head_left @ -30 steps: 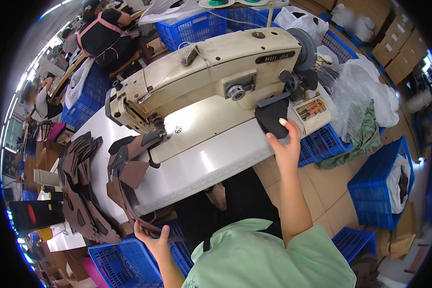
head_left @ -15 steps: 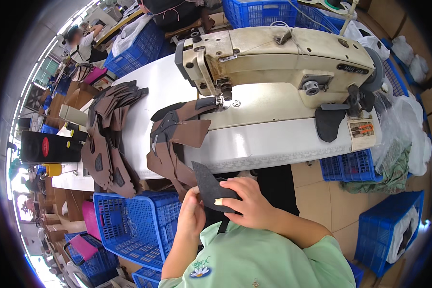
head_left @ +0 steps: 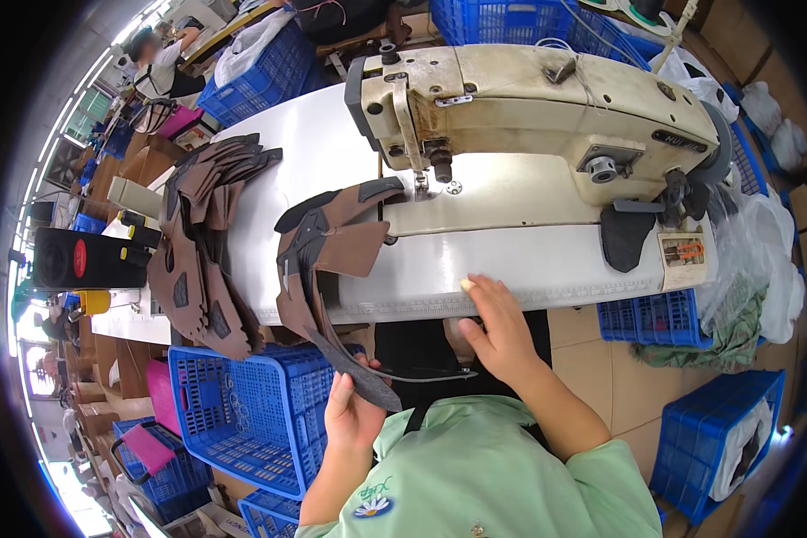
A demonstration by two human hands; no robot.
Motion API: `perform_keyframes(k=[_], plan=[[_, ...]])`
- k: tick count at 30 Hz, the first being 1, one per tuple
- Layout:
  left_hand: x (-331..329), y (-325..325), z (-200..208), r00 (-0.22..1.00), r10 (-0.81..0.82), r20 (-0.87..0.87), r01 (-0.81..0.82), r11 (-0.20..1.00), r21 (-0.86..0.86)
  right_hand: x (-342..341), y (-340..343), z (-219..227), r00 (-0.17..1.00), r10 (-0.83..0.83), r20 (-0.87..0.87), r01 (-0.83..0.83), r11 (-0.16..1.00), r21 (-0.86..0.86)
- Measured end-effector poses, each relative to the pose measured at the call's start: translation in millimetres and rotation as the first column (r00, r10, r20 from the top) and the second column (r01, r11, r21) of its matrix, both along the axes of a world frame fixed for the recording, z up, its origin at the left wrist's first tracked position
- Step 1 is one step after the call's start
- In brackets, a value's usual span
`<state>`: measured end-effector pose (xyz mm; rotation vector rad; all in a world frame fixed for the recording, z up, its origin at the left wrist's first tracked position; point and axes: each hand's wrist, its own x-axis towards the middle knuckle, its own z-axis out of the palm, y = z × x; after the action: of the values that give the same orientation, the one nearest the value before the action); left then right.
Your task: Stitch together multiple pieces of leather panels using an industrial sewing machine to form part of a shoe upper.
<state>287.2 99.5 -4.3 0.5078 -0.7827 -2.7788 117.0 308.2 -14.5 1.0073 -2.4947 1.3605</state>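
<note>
Close to my body, my left hand (head_left: 353,412) pinches the dark grey end flap (head_left: 359,370) of a brown and black sewn piece (head_left: 348,248). That piece lies on the white table and hangs over its front edge. My right hand (head_left: 504,330) is over the table's front edge, fingers apart, holding nothing. Beyond both hands stands a cream sewing machine (head_left: 547,99). The brown piece's black tip lies just left of its presser foot (head_left: 421,184), apart from it.
A stack of brown cut pieces (head_left: 208,242) hangs off the table's left side. Blue crates stand at the left (head_left: 242,421) and right (head_left: 717,439). A black pad (head_left: 626,238) lies on the machine's right end. A person (head_left: 160,67) sits at the far left.
My right hand has let go of the dark grey flap and moved right and forward to the table edge. My left hand keeps the flap, now lowered. The brown piece has drawn away from the presser foot.
</note>
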Motion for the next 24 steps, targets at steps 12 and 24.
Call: perform_keyframes(k=[12,24], plan=[[-19,24,14,0.998,0.04,0.046,-0.048,0.98,0.192,16,-12,29,0.969,0.141,0.205,-0.112,0.983,-0.144],[-150,55,-23,0.949,-0.268,-0.165,0.306,0.91,0.279,-104,5,43,0.894,-0.257,-0.367,0.362,0.896,0.255]])
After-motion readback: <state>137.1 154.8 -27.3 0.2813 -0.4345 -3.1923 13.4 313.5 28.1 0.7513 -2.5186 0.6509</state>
